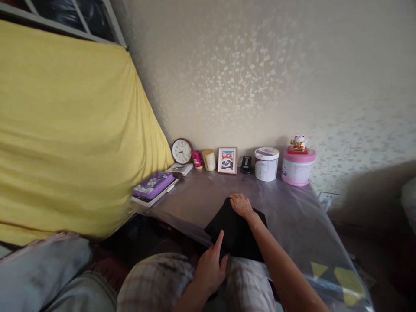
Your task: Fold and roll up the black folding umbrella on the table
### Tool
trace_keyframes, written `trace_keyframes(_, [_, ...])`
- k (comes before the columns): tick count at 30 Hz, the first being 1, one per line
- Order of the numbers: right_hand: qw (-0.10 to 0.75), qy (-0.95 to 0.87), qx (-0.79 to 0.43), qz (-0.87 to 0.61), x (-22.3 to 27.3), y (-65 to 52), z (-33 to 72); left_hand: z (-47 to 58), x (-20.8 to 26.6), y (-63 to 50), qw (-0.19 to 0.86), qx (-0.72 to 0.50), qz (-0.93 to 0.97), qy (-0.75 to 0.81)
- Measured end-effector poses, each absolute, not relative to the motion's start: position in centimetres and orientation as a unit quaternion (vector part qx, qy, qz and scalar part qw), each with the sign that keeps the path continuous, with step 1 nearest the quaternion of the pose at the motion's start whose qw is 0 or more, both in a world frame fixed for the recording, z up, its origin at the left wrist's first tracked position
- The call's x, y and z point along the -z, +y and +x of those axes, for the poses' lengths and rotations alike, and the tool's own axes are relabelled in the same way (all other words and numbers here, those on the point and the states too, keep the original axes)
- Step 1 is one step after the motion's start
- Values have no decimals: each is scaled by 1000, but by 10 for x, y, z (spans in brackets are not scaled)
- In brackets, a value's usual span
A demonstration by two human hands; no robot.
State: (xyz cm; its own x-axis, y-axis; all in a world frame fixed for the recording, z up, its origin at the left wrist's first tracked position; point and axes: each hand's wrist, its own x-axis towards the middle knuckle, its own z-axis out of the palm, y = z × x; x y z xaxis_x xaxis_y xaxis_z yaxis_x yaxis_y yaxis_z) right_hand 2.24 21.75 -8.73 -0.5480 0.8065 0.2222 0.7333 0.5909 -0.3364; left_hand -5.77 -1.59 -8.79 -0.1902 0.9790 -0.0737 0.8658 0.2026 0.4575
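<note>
A black piece of cloth or a flat black bag (238,236) lies over the near edge of the table; which of the two I cannot tell. On its far edge rests my right hand (241,205), its fingers bent down over the material. My left hand (210,265) is at the near left side of it, low above my knees. The left index finger stretches forward along the black material and the thumb stands apart, while the other fingers curl in on a dark part of it. Those curled fingers are mostly hidden.
The table (292,221) has a clear plastic cover. Along the wall stand a clock (182,151), a pink can (196,160), a yellow-lidded tub (209,160), a panda picture (227,160), a white tub (266,164) and a pink tub (297,170). A purple case (153,185) lies left.
</note>
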Motion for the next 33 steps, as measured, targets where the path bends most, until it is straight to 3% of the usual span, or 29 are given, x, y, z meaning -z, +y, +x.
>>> trace_keyframes(9, [162, -858, -102, -477, 80, 229, 18, -61, 91, -13, 213, -179, 605, 746])
trace_keyframes(15, [225, -836, -58, -497, 61, 210, 45, -65, 91, -8, 256, -152, 619, 727])
trace_keyframes(18, [316, -878, -96, -346, 62, 176, 56, -69, 92, -5, 286, -136, 625, 714])
trace_keyframes(22, [243, -928, -99, -265, 78, 156, 49, -74, 91, 1, 316, -120, 621, 707])
trace_keyframes(28, [203, -903, -75, -372, 84, 208, 34, -83, 85, 3, 336, -105, 626, 696])
trace_keyframes(33, [235, -807, -98, -533, 78, 234, 71, -89, 90, -1, 336, -133, 637, 681])
